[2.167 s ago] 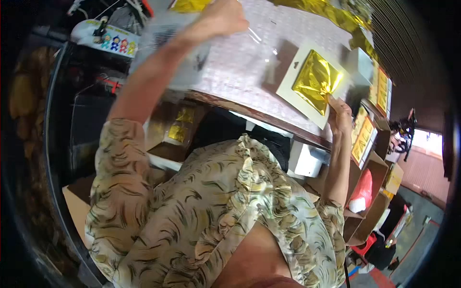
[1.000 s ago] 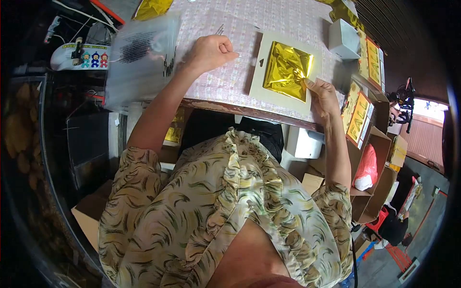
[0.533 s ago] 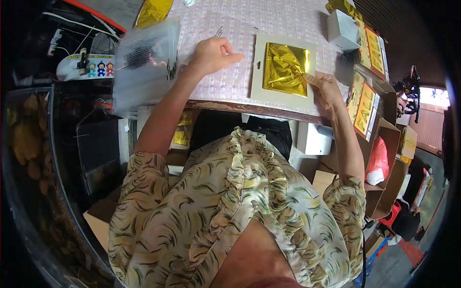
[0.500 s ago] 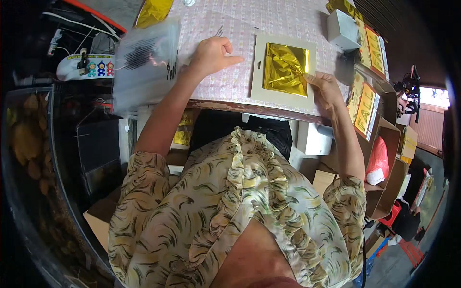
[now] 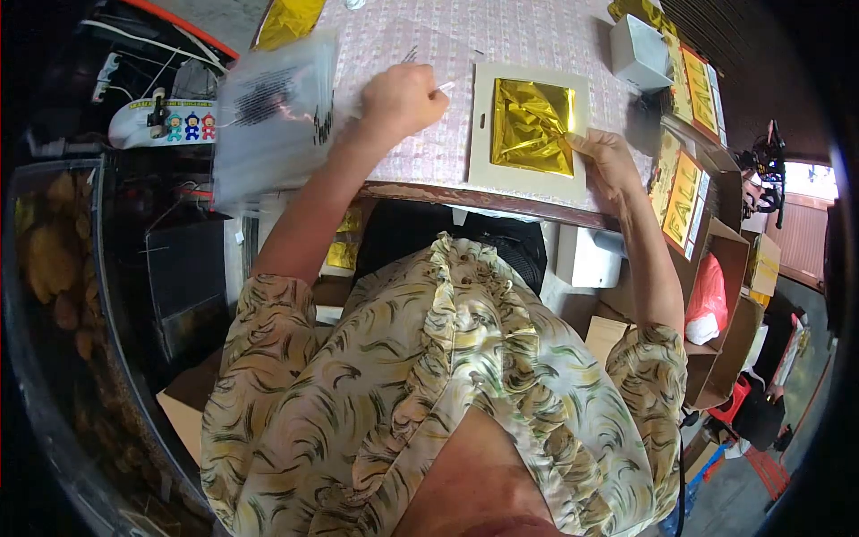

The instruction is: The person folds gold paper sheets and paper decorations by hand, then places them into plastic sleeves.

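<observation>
On the table in front of me lies a beige card (image 5: 480,159) with a hanging slot on its left side and a crinkled gold foil packet (image 5: 530,125) on top. My right hand (image 5: 608,161) grips the right edge, thumb on the foil and fingers at the card's side. Left of the card, my left hand (image 5: 400,100) is closed, fingertips pinched at what looks like the edge of a clear plastic bag (image 5: 438,49) with small black print. The bag lies flat and is hard to see against the cloth.
A stack of clear printed bags (image 5: 268,125) overhangs the table's left edge. Gold foil (image 5: 291,20) lies at the far left. At the right stand a white box (image 5: 640,54) and boxes with a "FALL" label (image 5: 684,206). The patterned tablecloth (image 5: 528,36) covers the tabletop.
My left hand has moved slightly right, and its outstretched thumb has folded in so the fingers are closed. My right hand and the card have stayed nearly still.
</observation>
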The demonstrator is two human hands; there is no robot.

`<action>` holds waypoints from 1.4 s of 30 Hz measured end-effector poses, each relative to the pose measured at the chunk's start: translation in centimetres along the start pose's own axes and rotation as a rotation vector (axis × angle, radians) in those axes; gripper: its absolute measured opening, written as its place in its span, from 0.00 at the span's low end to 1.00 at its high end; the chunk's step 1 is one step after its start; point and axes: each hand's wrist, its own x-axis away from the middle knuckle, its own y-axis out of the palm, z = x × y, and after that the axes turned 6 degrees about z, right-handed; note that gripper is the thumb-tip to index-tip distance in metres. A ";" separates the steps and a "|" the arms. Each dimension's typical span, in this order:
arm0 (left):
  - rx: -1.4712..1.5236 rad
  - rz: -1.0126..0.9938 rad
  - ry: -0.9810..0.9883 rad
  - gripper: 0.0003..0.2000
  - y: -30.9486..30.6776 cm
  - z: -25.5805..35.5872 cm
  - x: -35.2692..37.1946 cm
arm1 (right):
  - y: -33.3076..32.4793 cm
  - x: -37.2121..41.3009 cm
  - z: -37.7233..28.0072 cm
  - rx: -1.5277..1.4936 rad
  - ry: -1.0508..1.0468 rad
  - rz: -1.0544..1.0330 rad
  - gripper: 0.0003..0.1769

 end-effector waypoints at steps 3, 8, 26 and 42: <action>-0.183 0.112 0.112 0.11 1.6 0.7 0.2 | 0.0 0.1 0.0 0.002 -0.013 -0.015 0.05; -0.200 0.114 0.181 0.09 0.9 0.9 1.0 | -0.9 -0.3 -0.1 0.044 0.001 -0.087 0.05; -0.174 0.237 0.333 0.20 1.0 1.4 1.6 | 0.2 -0.7 -1.4 0.124 0.034 -0.087 0.06; 0.266 -0.056 0.349 0.15 0.7 -1.4 0.2 | 0.0 -1.8 -0.7 -0.003 0.034 -0.106 0.06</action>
